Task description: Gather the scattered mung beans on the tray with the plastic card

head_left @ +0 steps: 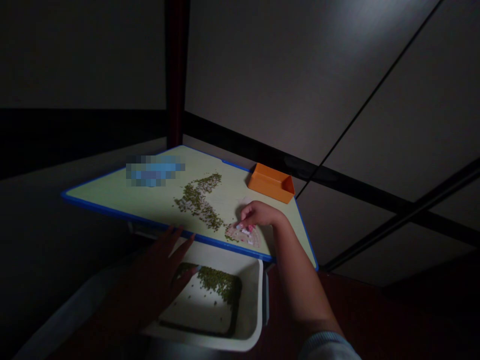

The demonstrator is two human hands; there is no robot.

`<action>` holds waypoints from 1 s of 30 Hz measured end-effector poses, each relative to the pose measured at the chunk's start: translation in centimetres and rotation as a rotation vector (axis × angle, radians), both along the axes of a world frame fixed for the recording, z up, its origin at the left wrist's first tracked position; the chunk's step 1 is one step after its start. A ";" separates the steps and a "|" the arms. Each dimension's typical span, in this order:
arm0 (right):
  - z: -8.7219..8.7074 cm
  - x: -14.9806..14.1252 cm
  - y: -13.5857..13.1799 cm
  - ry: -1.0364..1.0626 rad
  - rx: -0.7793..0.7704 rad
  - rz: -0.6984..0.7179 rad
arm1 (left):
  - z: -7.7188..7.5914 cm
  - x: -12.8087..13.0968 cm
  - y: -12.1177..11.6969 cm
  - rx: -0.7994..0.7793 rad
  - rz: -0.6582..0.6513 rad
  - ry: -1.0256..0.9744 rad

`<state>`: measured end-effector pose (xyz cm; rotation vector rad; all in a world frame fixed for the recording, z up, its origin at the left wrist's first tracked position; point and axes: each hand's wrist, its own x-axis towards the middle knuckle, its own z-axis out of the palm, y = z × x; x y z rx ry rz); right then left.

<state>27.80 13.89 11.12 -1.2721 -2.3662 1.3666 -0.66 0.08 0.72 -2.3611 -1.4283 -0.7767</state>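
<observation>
Low on the table's right part, my right hand [260, 214] is closed, its fingers pinched on a thin, clear, half-round plate [252, 238] that looks like a protractor. Small green beans [200, 202] lie in a loose, bent band left of the plate, and a few touch its left edge. In shadow, my left hand [165, 267] has its fingers spread at the near table edge, above a white tub [257, 300]; it holds nothing that I can see. More green beans [221, 284] lie on the tub's floor, mostly toward its far right corner.
The pale tabletop [232, 185] has a raised blue rim [150, 216]. An orange open box [270, 184] stands at its far right corner. A blurred-out blue item [155, 171] lies at the left. Panelled cabinet fronts [300, 90] rise behind the table.
</observation>
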 end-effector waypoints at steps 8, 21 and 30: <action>-0.3 -0.6 -0.3 0.008 -0.046 0.029 | -0.4 -0.2 0.2 -0.009 -0.002 -0.003; -0.4 -1.0 -0.3 0.041 -0.117 0.083 | -0.5 -0.2 0.3 0.086 -0.005 0.032; 0.0 -0.9 -0.4 0.140 -0.051 0.029 | -0.5 -0.3 0.1 0.058 -0.009 0.046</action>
